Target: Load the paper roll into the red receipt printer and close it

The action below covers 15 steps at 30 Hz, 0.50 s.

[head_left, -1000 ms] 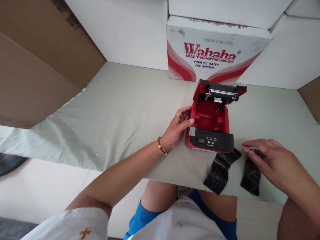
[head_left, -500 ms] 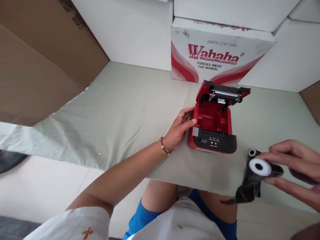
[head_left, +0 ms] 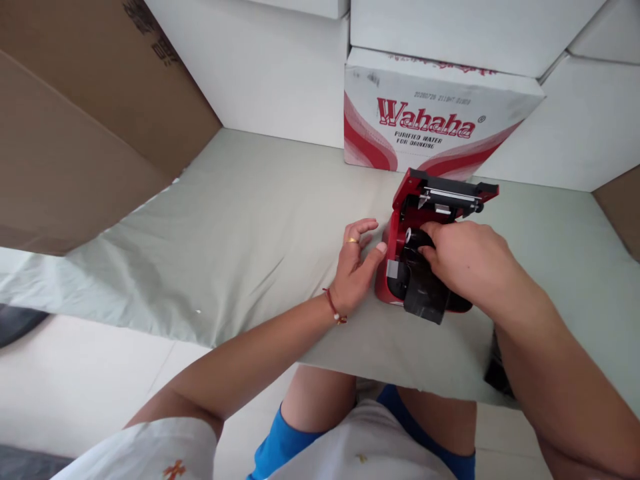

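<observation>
A red and black label printer (head_left: 383,288) stands on the cloth with its lid (head_left: 450,190) raised. My right hand (head_left: 467,260) is inside its compartment, closed on a black roll (head_left: 413,239) with a small white core. The loose end of the black film (head_left: 425,293) hangs over the printer's front panel and covers most of it. My left hand (head_left: 357,267) is at the printer's left side, fingers apart, its thumb tip close to the red wall; whether it touches I cannot tell.
A white and red water carton (head_left: 425,123) stands just behind the printer, against white boxes (head_left: 280,67). To the left is a large brown cardboard box (head_left: 100,127). A dark object (head_left: 497,370) lies partly hidden under my right forearm at the front edge of the cloth-covered table (head_left: 240,233).
My right hand has carried the black roll from the right, low by the table edge, into the open printer. My left hand's fingers have loosened from the printer's side.
</observation>
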Tool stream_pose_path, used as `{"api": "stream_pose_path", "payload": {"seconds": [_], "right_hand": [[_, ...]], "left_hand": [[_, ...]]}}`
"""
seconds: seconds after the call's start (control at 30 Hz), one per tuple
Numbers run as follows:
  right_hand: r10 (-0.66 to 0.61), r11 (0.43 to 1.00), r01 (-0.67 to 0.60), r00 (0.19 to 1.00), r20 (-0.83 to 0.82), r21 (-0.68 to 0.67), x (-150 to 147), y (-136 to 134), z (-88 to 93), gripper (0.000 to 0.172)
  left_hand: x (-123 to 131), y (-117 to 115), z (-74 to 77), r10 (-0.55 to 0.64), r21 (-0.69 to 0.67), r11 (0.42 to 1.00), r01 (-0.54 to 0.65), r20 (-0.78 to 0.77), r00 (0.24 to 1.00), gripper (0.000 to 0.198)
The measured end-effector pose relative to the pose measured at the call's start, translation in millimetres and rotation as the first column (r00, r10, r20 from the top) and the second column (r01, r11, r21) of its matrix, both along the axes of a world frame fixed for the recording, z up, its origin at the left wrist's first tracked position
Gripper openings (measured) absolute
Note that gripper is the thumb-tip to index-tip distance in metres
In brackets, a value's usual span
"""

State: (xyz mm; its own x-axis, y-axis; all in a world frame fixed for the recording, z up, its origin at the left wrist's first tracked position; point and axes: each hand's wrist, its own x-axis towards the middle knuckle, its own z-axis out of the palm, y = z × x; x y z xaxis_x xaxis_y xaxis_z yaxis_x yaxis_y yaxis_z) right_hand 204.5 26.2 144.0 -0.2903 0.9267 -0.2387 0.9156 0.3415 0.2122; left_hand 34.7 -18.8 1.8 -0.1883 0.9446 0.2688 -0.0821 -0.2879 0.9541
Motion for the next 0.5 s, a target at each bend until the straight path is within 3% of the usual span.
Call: {"api": "stream_pose_path", "payload": {"seconds": [0.07,0.13,0.2,0.27,0.37,0.43,0.5], "right_hand": [[-0.006,1.0,0.006,1.0,0.006,-0.03,-3.0,5.3,-2.3,0.034],[-0.014,0.999,0.014,1.0,0.009,-0.053,-6.6,10.6,-3.6,0.033],[-0.019,0.998,0.019,1.0,0.007,-0.065,-10.4,15.7,-4.9,0.032],[-0.022,0.998,0.021,1.0,-0.005,-0.051,-11.7,19.4,-6.7,0.032],[0.01,1.0,-0.012,0.995,-0.098,-0.022,-1.4,16.7,-8.4,0.038],[0.053,0.995,-0.074,0.955,-0.292,-0.061,14.8,6.3,-5.4,0.038],[0.069,0.994,-0.103,0.824,-0.562,-0.03,35.6,-7.8,1.0,0.029]], "left_hand": [[-2.6,-8.8,7.6,0.153,0.273,0.958,-0.088,-0.228,0.961,0.042],[-3.9,-17.7,16.4,0.258,0.501,0.865,-0.038,-0.378,0.889,0.042],[-2.5,-24.8,23.6,0.311,0.632,0.772,0.061,-0.46,0.832,0.042],[1.0,-29.2,27.1,0.319,0.678,0.72,0.151,-0.516,0.795,0.033],[6.2,-31.0,27.0,0.329,0.684,0.7,0.205,-0.564,0.757,0.023],[7.6,-30.5,25.9,0.352,0.686,0.699,0.204,-0.578,0.736,0.023],[7.6,-29.8,25.3,0.368,0.691,0.693,0.206,-0.585,0.723,0.023]]}}
